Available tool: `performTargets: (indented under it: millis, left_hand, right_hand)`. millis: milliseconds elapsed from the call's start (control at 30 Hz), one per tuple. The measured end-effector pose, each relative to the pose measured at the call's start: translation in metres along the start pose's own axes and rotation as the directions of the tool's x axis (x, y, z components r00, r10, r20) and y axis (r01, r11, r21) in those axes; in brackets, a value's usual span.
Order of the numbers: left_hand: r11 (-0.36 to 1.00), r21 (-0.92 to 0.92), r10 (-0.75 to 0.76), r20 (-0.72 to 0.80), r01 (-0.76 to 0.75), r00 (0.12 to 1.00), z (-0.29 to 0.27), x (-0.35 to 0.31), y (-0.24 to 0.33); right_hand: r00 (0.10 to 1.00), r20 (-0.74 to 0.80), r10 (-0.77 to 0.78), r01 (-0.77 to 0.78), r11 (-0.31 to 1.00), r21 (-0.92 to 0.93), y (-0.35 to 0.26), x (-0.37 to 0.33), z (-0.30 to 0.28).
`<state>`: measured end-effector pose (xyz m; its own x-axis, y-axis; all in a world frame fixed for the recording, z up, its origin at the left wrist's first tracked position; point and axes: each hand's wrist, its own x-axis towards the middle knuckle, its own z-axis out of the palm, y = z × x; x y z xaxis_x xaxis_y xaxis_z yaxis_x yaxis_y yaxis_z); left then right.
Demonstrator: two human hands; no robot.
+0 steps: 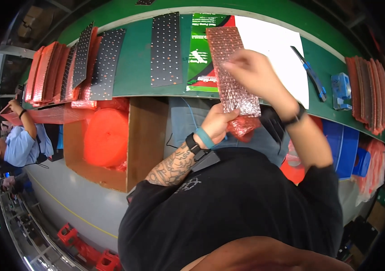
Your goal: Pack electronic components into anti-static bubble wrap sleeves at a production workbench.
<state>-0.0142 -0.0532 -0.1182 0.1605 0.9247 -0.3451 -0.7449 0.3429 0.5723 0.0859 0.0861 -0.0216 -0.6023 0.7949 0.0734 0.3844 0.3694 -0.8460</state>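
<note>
A dark panel with pale dots sits inside a red bubble-wrap bag (235, 49), which slants across the table's near edge. My left hand (217, 125) grips the bag's near end, thumb on top, beside a crumpled red flap (244, 128). Over the bag's middle is my right hand (251, 72), its fingers curled together in a pinch and slightly blurred. Whatever the pinch holds, if anything, is too small to make out. Under the bag lie a green, red and black printed sheet (197, 54) and a white sheet (276, 54). A bare dotted panel (165, 49) lies to the left.
Wrapped panels (48, 72) stand in a row at left, with dotted panels (108, 63) leaning there. Right are a blue utility knife (312, 74), a blue tape dispenser (341, 90) and more wrapped panels (368, 95). A cardboard box (128, 144) holds a red roll. Another person (25, 140) works far left.
</note>
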Motion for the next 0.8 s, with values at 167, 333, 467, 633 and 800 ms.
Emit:
performTargets:
  millis: [167, 333, 467, 633, 800]
  left_hand:
    - [0.999, -0.017, -0.05, 0.022, 0.051, 0.998, -0.008, 0.005, -0.005]
    - [0.994, 0.11, 0.027, -0.011, -0.025, 1.0, 0.001, -0.008, 0.007]
    - [0.989, 0.139, 0.036, 0.114, -0.052, 0.993, -0.019, -0.011, 0.007]
    - [0.996, 0.084, -0.012, 0.126, 0.001, 0.992, -0.033, 0.0, 0.011]
    - [0.998, -0.059, 0.005, 0.092, 0.0, 0.996, -0.023, -0.003, 0.015]
  right_hand:
    - [0.953, 0.288, 0.091, 0.058, 0.881, -0.47, -0.031, 0.143, 0.094]
    - [0.999, 0.054, 0.001, 0.025, 0.873, -0.488, -0.027, 0.16, 0.133]
    - [0.989, -0.002, 0.151, -0.144, 0.94, -0.308, -0.033, 0.158, 0.132]
    - [0.944, -0.206, 0.259, -0.213, 0.952, 0.221, -0.035, 0.153, 0.112]
    - [0.963, -0.16, 0.218, -0.092, 0.82, 0.565, -0.016, 0.05, -0.014]
